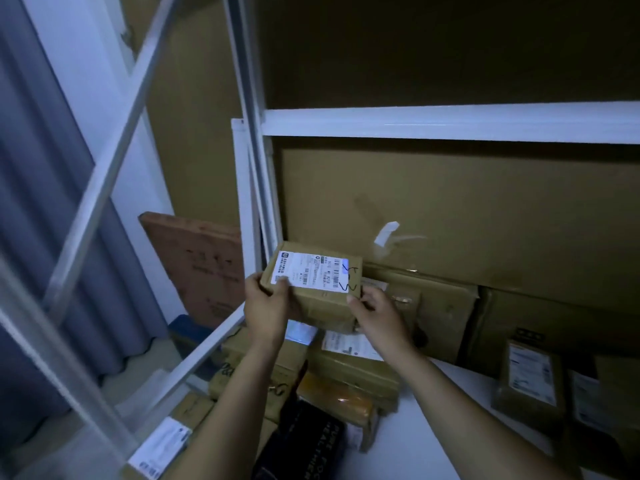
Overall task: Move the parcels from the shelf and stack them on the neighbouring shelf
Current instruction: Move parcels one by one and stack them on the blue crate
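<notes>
Both hands, left hand [265, 301] and right hand [375, 315], grip the labelled parcel [313, 282] by its ends, held up above the stacked parcels [349, 367] mid-transfer; next, probably, setting it squarely down.

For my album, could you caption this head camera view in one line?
Both hands, left and right, hold a small labelled parcel in front of a white shelf frame, above other stacked parcels.

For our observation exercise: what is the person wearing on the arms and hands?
Nothing that shows. The left hand and right hand are bare, without gloves, rings or watch. Both forearms are bare too; no sleeve comes into view. Dim light could hide small details.
</notes>
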